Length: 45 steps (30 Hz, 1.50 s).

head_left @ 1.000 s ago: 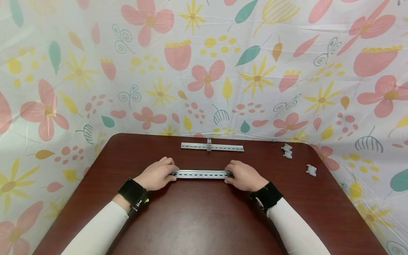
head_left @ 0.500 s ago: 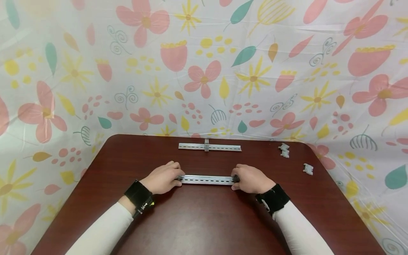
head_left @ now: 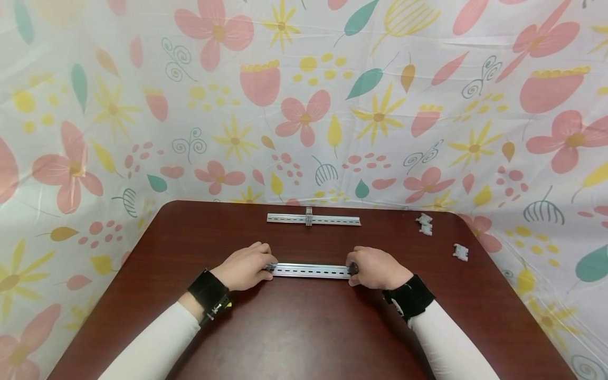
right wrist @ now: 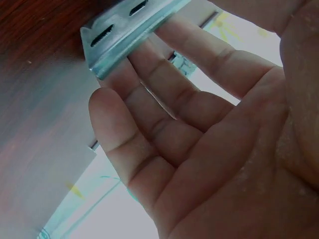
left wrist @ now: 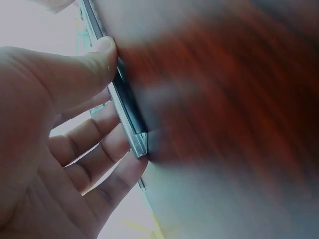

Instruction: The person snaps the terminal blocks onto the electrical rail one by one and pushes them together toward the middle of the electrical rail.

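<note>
A slotted metal DIN rail (head_left: pixel 311 271) lies crosswise between both hands at the middle of the table. My left hand (head_left: pixel 244 267) grips its left end; in the left wrist view the thumb presses one edge of the rail (left wrist: pixel 127 112) while the fingers reach round the other side. Its right end is held by my right hand (head_left: pixel 380 268). Seen from the right wrist, several fingers lie along that rail end (right wrist: pixel 127 30), and the thumb's hold is mostly cut off by the frame. Both ends are partly covered by the hands in the head view.
A second DIN rail (head_left: pixel 285 218) lies near the table's back edge, with a small clipped-on block (head_left: pixel 309 216) at its middle. Small grey plastic pieces (head_left: pixel 425 224) lie at the back right, with another grey piece (head_left: pixel 461 252) nearer. A floral cloth (head_left: pixel 304 105) hangs behind the dark table (head_left: pixel 304 327).
Both hands have drawn the DIN rail a little toward me and slightly right, mostly in the first half second. The far rail and grey pieces stay put; the head view has shifted slightly.
</note>
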Motion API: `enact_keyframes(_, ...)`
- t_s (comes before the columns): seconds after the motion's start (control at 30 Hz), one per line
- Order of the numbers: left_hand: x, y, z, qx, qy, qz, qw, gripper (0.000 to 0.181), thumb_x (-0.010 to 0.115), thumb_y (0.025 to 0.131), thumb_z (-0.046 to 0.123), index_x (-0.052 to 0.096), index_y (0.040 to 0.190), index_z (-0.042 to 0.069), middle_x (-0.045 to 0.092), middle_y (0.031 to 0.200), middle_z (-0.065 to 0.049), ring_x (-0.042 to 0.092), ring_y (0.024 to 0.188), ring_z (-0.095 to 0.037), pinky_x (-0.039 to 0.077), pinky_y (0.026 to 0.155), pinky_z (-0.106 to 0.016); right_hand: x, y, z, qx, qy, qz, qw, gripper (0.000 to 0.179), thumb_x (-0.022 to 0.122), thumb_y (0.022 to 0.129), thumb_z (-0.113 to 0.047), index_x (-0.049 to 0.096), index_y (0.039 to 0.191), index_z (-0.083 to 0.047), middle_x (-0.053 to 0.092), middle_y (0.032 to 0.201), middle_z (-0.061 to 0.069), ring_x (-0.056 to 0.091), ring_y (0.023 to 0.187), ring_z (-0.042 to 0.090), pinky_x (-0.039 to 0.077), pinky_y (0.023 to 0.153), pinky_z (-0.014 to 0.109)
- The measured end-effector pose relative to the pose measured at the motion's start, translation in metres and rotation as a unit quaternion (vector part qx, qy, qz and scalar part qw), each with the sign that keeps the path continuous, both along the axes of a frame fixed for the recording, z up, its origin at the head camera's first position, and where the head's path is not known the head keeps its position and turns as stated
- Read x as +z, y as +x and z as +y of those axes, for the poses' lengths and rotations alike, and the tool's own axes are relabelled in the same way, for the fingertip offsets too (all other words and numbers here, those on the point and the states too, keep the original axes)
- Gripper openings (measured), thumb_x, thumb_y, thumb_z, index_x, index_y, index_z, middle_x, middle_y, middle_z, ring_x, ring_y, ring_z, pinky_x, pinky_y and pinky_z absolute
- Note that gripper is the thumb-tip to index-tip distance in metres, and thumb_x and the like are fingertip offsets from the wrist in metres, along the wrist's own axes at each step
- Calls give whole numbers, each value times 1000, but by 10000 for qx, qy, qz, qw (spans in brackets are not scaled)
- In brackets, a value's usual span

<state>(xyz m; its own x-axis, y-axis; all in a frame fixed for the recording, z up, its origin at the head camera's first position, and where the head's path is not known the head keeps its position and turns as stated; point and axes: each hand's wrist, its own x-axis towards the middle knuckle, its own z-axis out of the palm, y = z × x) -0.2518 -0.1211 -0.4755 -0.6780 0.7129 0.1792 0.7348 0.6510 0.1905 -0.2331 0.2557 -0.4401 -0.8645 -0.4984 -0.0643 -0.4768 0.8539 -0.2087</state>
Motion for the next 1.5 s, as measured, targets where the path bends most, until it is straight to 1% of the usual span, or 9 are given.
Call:
enact_keyframes(0.3, 3, 3, -3, 11, 35, -55, 10000, 28, 90, 97, 23, 84, 122, 13, 62, 103, 3, 56, 97, -17, 52, 76, -32, 2, -2, -1, -83, 85, -119, 9999, 27, 99, 85, -18, 81, 104, -13, 65, 98, 0, 61, 86, 16, 59, 82, 42)
enact_keyframes(0.6, 1, 0, -6, 51, 69, -143, 9999, 29, 90, 97, 26, 84, 122, 14, 66, 109, 3, 60, 103, -17, 56, 83, -33, 0, -3, 4, -204, -23, -261, 9995, 27, 99, 85, -19, 81, 104, -14, 66, 99, 0, 57, 81, 15, 56, 79, 40)
enact_keyframes(0.73, 1, 0, -6, 36, 112, -117, 9999, 29, 91, 97, 25, 85, 122, 14, 66, 109, 3, 61, 103, -17, 57, 83, -34, 0, -3, 5, -278, -37, -310, 9991, 27, 99, 85, -19, 82, 105, -15, 66, 98, -1, 56, 80, 14, 55, 78, 39)
enact_keyframes(0.93, 3, 2, -7, 52, 107, -159, 9998, 28, 91, 96, 23, 85, 121, 12, 67, 108, 1, 61, 102, -18, 57, 84, -35, 1, -3, 5, -243, -26, -237, 9994, 26, 100, 84, -20, 82, 103, -16, 66, 97, -2, 56, 80, 14, 55, 77, 38)
enact_keyframes(1.1, 3, 4, -5, 49, 115, -164, 9998, 26, 91, 96, 23, 85, 119, 11, 67, 107, -1, 61, 100, -18, 56, 85, -35, 1, -4, 8, -171, -60, -332, 9993, 27, 99, 86, -23, 82, 106, -16, 64, 96, -3, 55, 81, 14, 53, 77, 38)
enact_keyframes(1.23, 2, 5, -4, 61, 131, -166, 9998, 25, 91, 97, 22, 85, 118, 11, 66, 106, -1, 59, 100, -18, 56, 83, -35, 1, -11, 21, -154, -328, -510, 9980, 31, 96, 90, -30, 83, 115, -16, 64, 97, -3, 56, 84, 14, 53, 79, 39)
enact_keyframes(1.3, 2, 6, -4, 93, 119, -183, 9997, 25, 90, 97, 22, 85, 119, 11, 66, 107, 0, 59, 100, -19, 56, 83, -35, 0, -18, 34, -246, -448, -499, 9974, 34, 94, 93, -33, 83, 120, -15, 67, 99, -2, 58, 87, 15, 53, 81, 41)
enact_keyframes(1.4, 2, 6, -3, 114, 100, -190, 9997, 26, 90, 97, 22, 85, 120, 10, 66, 107, -1, 58, 100, -19, 56, 84, -35, -1, -27, 58, -629, -568, -355, 9958, 36, 90, 96, -34, 82, 124, -13, 73, 109, 2, 65, 96, 21, 57, 87, 47)
enact_keyframes(1.5, 2, 7, -2, 92, 88, -172, 9998, 26, 90, 97, 22, 85, 120, 10, 66, 107, -1, 59, 99, -19, 56, 85, -35, -3, -33, 86, -1114, -616, -253, 9915, 40, 86, 100, -35, 79, 128, -7, 76, 121, 11, 69, 110, 31, 58, 95, 56)
